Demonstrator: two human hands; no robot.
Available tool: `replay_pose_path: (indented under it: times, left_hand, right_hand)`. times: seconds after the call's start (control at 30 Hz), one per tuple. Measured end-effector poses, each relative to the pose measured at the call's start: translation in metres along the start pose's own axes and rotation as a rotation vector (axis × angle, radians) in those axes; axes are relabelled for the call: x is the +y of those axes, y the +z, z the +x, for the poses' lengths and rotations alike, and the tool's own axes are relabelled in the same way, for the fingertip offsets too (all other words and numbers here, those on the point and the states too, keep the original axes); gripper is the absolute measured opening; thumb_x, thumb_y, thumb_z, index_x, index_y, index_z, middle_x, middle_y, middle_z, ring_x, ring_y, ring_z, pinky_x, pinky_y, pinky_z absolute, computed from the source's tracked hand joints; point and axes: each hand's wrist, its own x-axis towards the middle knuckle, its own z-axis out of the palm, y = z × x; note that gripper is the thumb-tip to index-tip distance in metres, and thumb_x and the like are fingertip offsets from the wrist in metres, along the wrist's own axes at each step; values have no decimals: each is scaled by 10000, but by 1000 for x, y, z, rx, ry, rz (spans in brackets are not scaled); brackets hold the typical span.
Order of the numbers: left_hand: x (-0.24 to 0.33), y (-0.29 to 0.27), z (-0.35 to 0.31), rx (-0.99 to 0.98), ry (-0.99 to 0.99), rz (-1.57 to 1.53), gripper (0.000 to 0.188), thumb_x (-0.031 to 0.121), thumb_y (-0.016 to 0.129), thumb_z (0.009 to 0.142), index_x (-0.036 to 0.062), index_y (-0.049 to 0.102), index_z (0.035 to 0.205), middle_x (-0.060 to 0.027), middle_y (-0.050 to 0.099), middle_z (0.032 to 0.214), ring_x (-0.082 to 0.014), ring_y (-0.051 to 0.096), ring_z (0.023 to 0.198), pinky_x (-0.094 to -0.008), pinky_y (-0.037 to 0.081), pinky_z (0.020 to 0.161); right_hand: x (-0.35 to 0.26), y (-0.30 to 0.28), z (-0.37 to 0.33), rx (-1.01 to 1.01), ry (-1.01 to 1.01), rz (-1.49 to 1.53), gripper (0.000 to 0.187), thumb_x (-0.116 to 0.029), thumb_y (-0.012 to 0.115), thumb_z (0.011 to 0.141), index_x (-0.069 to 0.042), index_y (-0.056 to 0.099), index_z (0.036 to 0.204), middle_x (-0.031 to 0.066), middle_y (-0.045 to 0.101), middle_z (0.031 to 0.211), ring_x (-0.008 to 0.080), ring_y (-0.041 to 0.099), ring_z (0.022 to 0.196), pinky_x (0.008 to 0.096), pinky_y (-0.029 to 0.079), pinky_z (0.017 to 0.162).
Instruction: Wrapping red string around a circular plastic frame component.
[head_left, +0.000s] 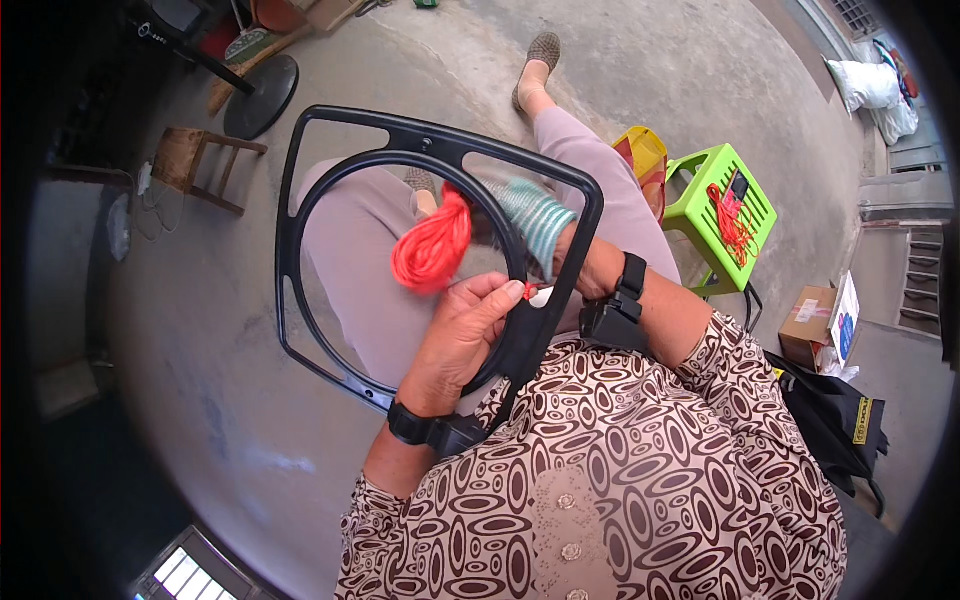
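A black frame (590, 230) with four rounded corners and a large ring inside it lies tilted over my lap. My left hand (465, 325) is closed at the ring's near right side, thumb and finger pinching red cord (529, 291) against the frame. My right hand (535, 215), in a white and teal striped glove, reaches under the frame's right side. Its fingers are smeared by motion and partly hidden behind the ring. Beside them a looped bundle of red cord (432, 248) shows through the ring's opening; whether the right fingers grip it is unclear.
To the right stands a lime green plastic stool (715, 215) with more red cord (735, 228) and a small dark object on it. A yellow and red bag (643, 160) is beside it. A cardboard box (808, 325), a wooden stool (190, 160) and a round black base (262, 97) stand around.
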Motion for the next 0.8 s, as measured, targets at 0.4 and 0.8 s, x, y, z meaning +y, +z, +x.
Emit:
replay_pose_path:
  times: [0.4, 0.8]
  left_hand:
    - [-9, -16, 2, 18, 188, 172, 163, 101, 644, 924, -2, 637, 1050, -39, 665, 945, -96, 605, 839, -236, 463, 754]
    - [4, -10, -6, 56, 242, 54, 118, 109, 601, 956, 7, 618, 1012, -41, 684, 921, -71, 643, 768, -205, 524, 679]
  right_hand:
    - [-15, -34, -27, -280, 190, 268, 439, -227, 695, 880, 38, 535, 1192, 127, 668, 1011, 224, 664, 924, 380, 568, 839]
    - [-85, -227, -154, 32, -455, 799, 340, -327, 587, 973, -26, 542, 1124, -7, 425, 766, 100, 469, 679, 252, 418, 635]
